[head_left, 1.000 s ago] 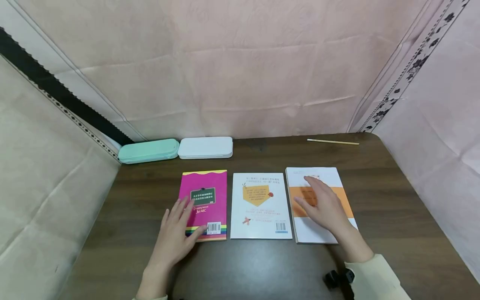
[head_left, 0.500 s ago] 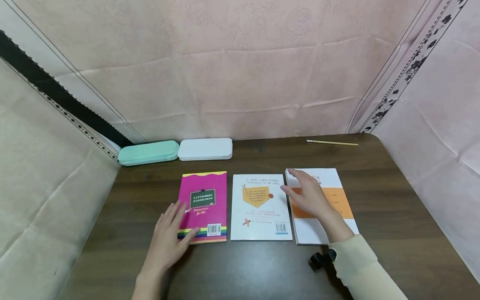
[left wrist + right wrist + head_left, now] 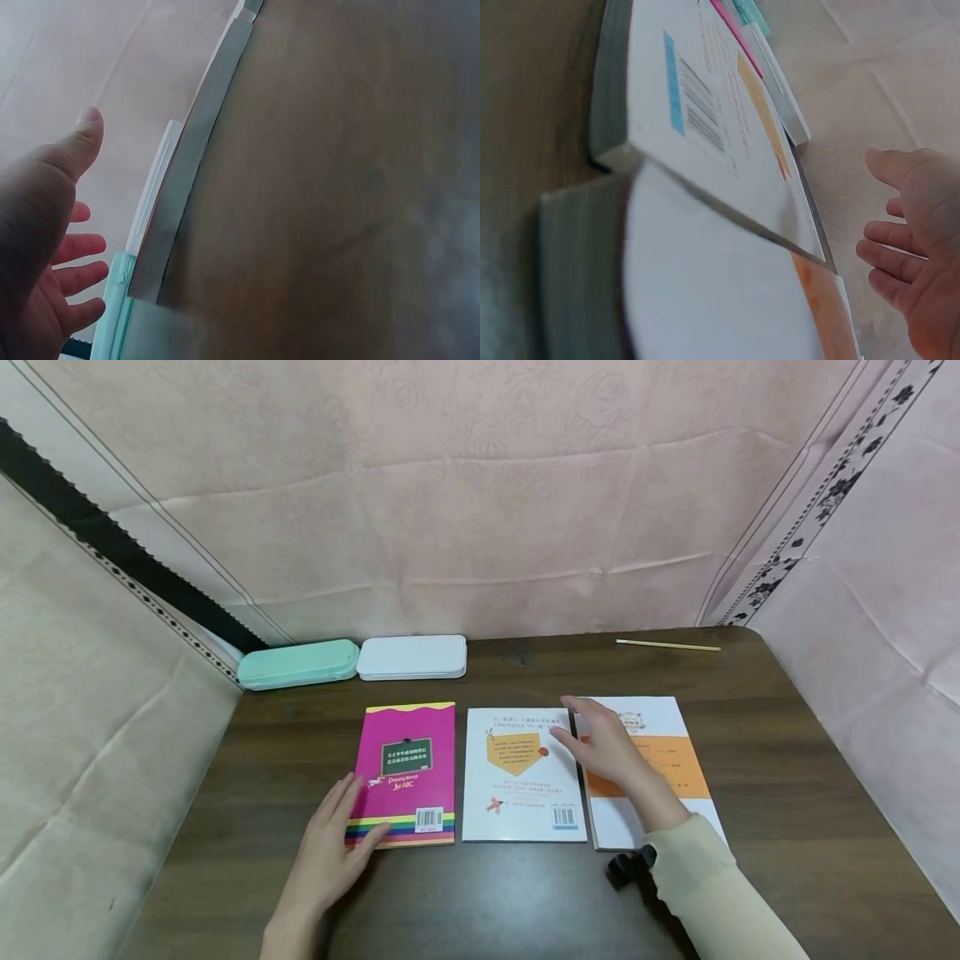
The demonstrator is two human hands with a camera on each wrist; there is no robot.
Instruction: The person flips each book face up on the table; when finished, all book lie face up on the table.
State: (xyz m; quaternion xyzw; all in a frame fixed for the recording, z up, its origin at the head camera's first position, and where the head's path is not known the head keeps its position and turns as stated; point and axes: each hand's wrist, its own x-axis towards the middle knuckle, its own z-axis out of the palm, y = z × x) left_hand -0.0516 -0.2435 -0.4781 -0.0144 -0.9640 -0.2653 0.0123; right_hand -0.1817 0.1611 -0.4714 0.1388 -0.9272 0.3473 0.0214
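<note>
Three books lie in a row on the brown table. The pink book point(image 3: 408, 727) is on the left, a white book with an orange badge point(image 3: 517, 810) in the middle, and a white book with an orange band point(image 3: 675, 760) on the right. My left hand point(image 3: 326, 843) hovers at the pink book's lower left edge, fingers loosely extended and holding nothing. My right hand point(image 3: 611, 747) is over the upper left of the orange-banded book, its thumb and fingertips reaching across the gap to the middle book. In the right wrist view, that hand's fingers point(image 3: 892, 259) are relaxed, nothing between them.
A mint green case point(image 3: 300, 666) and a white case point(image 3: 412, 657) lie side by side along the table's back edge. At the back right is a thin stick point(image 3: 667, 645). Pale cloth walls point(image 3: 480, 510) rise behind and at both sides.
My right hand has moved left from the middle of the orange-banded book toward its left edge. My left hand has drawn back a little, down and left. The books lie as before.
</note>
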